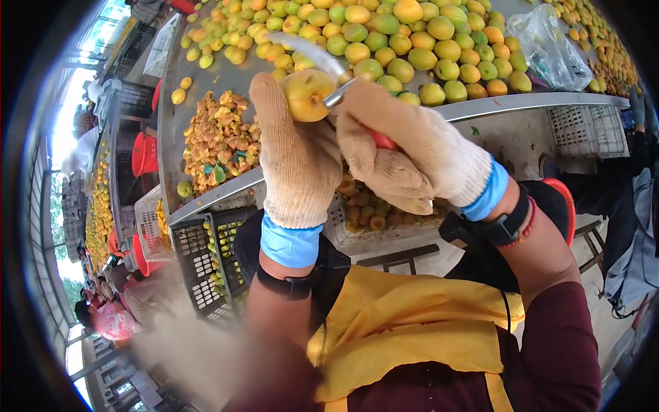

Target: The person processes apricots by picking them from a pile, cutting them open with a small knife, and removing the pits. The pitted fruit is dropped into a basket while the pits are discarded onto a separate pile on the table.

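My left hand (298,168), in a tan-palmed knit glove with a blue cuff, grips a yellow apricot (303,96) between thumb and fingers. Closed around the red handle (382,139) of a curved knife is my right hand (405,147), gloved the same way. The knife's pale blade (312,51) arcs up and left behind the apricot, slightly blurred. A shiny metal part of the knife touches the fruit's right side. The fingers of my left hand beneath the apricot are partly hidden.
Many whole apricots (439,51) cover the metal table (501,104). Split apricot pieces (223,141) are heaped at its left. A clear plastic bag (549,48) lies at right. Below are a crate of apricots (374,213) and black crates (199,264). Another person (113,319) is at far left.
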A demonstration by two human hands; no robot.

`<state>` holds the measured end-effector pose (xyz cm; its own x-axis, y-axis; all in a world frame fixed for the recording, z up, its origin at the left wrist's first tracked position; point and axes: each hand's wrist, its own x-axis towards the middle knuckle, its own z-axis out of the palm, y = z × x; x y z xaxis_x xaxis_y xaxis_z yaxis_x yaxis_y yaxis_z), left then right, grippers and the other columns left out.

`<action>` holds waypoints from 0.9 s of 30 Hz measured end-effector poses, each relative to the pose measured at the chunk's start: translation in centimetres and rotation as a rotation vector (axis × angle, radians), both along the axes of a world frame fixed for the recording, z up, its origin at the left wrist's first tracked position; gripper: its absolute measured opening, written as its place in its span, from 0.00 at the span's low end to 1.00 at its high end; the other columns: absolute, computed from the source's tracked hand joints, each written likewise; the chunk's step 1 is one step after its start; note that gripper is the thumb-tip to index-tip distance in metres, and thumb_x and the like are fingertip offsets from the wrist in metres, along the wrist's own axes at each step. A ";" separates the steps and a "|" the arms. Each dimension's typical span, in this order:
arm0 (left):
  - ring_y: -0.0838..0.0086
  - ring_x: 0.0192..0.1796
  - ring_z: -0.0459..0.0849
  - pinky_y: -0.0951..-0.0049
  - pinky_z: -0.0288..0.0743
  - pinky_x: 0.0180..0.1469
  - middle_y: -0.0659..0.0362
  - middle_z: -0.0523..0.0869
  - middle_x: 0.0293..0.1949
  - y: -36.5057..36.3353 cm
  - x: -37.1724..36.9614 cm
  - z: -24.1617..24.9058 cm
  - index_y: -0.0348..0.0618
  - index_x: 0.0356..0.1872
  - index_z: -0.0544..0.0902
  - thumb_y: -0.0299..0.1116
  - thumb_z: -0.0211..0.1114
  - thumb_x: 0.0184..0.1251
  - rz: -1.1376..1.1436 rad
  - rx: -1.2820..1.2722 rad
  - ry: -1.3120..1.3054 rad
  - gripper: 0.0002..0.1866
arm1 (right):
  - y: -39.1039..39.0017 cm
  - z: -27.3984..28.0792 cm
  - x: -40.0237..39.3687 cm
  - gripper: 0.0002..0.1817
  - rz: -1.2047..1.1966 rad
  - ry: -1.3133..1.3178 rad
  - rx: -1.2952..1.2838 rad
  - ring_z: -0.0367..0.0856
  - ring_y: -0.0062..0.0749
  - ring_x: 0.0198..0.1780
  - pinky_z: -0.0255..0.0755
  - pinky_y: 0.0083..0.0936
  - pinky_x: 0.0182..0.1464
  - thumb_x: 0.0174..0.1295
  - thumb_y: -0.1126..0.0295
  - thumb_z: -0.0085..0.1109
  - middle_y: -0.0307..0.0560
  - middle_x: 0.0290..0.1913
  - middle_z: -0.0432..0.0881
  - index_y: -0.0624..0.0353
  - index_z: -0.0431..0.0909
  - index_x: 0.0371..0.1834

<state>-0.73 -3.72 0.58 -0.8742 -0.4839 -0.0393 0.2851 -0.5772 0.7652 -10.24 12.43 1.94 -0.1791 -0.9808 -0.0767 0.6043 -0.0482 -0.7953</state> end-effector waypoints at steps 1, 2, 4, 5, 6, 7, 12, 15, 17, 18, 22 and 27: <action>0.61 0.60 0.84 0.58 0.78 0.65 0.52 0.84 0.58 -0.5 0.2 0.0 0.36 0.64 0.78 0.66 0.53 0.81 -0.054 0.023 -0.007 0.37 | 0.1 0.6 0.3 0.22 -0.083 0.078 0.084 0.76 0.20 0.22 0.69 0.20 0.24 0.80 0.50 0.53 0.39 0.24 0.78 0.61 0.78 0.40; 0.61 0.58 0.84 0.60 0.79 0.62 0.52 0.84 0.57 -1.0 0.3 -0.1 0.34 0.64 0.77 0.66 0.52 0.82 -0.111 0.045 -0.013 0.38 | 0.2 1.2 0.5 0.20 -0.169 0.157 0.166 0.77 0.19 0.23 0.69 0.20 0.26 0.80 0.53 0.54 0.39 0.25 0.79 0.61 0.79 0.41; 0.61 0.56 0.85 0.61 0.80 0.59 0.52 0.85 0.55 -1.9 0.2 -0.2 0.32 0.64 0.77 0.66 0.51 0.82 -0.171 0.065 -0.013 0.39 | 0.5 1.1 0.6 0.18 -0.259 0.241 0.245 0.78 0.19 0.25 0.70 0.21 0.27 0.79 0.55 0.56 0.39 0.25 0.79 0.62 0.79 0.43; 0.62 0.54 0.85 0.63 0.80 0.56 0.52 0.85 0.53 -2.2 0.0 -0.3 0.32 0.65 0.77 0.66 0.51 0.82 -0.177 0.072 0.009 0.40 | 0.5 0.1 0.6 0.20 -0.373 0.588 0.254 0.81 0.32 0.26 0.73 0.26 0.28 0.77 0.52 0.59 0.46 0.27 0.81 0.61 0.82 0.45; 0.63 0.52 0.86 0.65 0.80 0.52 0.52 0.86 0.52 -2.4 -0.1 -0.3 0.32 0.65 0.77 0.67 0.51 0.82 -0.183 0.080 0.028 0.40 | 0.4 -0.6 0.8 0.21 -0.485 0.934 0.258 0.85 0.45 0.28 0.76 0.31 0.29 0.75 0.50 0.62 0.54 0.29 0.84 0.59 0.85 0.47; 0.63 0.52 0.86 0.65 0.80 0.52 0.52 0.86 0.52 -2.2 -0.1 -0.1 0.32 0.65 0.77 0.67 0.51 0.82 -0.182 0.079 0.028 0.40 | 0.3 -0.8 1.1 0.19 -0.508 0.949 0.219 0.85 0.56 0.33 0.77 0.40 0.34 0.72 0.51 0.66 0.59 0.31 0.82 0.57 0.84 0.45; 0.65 0.51 0.87 0.67 0.81 0.50 0.53 0.87 0.50 -1.2 0.0 -0.4 0.34 0.63 0.79 0.71 0.52 0.78 -0.003 -0.174 -0.074 0.43 | -0.5 -1.3 1.2 0.21 -0.534 1.231 0.173 0.84 0.59 0.35 0.77 0.45 0.34 0.72 0.47 0.64 0.58 0.29 0.82 0.56 0.82 0.39; 0.65 0.49 0.88 0.67 0.82 0.50 0.53 0.88 0.49 -1.0 -0.1 0.2 0.34 0.62 0.80 0.73 0.52 0.77 0.052 -0.050 -0.113 0.43 | -0.7 -1.3 1.1 0.22 -0.498 1.311 0.191 0.84 0.59 0.35 0.77 0.46 0.34 0.73 0.46 0.62 0.58 0.28 0.82 0.56 0.81 0.38; 0.65 0.49 0.89 0.67 0.82 0.48 0.53 0.88 0.48 -0.7 -0.1 0.6 0.34 0.61 0.80 0.72 0.51 0.77 0.070 -0.077 -0.128 0.43 | -0.7 -1.6 1.2 0.23 -0.544 1.339 0.194 0.84 0.60 0.34 0.76 0.46 0.33 0.74 0.45 0.61 0.58 0.27 0.81 0.56 0.81 0.36; 0.65 0.48 0.89 0.67 0.83 0.47 0.53 0.88 0.48 -0.7 -0.1 0.7 0.34 0.61 0.81 0.72 0.51 0.78 0.087 -0.102 -0.144 0.43 | -0.7 -1.4 1.3 0.23 -0.544 1.337 0.194 0.84 0.60 0.34 0.76 0.46 0.33 0.74 0.45 0.61 0.58 0.27 0.81 0.56 0.81 0.36; 0.65 0.47 0.90 0.68 0.84 0.45 0.53 0.89 0.48 -0.7 0.1 0.1 0.34 0.59 0.82 0.70 0.49 0.80 0.122 -0.099 -0.162 0.41 | -0.2 0.1 1.8 0.22 -0.441 1.326 0.332 0.83 0.60 0.34 0.76 0.44 0.34 0.75 0.48 0.61 0.60 0.29 0.81 0.59 0.81 0.40; 0.65 0.48 0.88 0.68 0.85 0.48 0.46 0.86 0.55 -0.9 0.7 0.8 0.33 0.60 0.79 0.66 0.44 0.83 0.164 -0.220 -0.260 0.39 | -0.1 0.1 2.6 0.21 -0.379 1.239 0.394 0.81 0.63 0.36 0.74 0.44 0.36 0.74 0.52 0.64 0.63 0.31 0.80 0.62 0.81 0.43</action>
<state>-0.04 -4.63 1.40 -0.7585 -0.6386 -0.1297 0.1398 -0.3539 0.9248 -7.60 12.33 2.05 -0.5869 -0.8067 0.0691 -0.5132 0.3046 -0.8024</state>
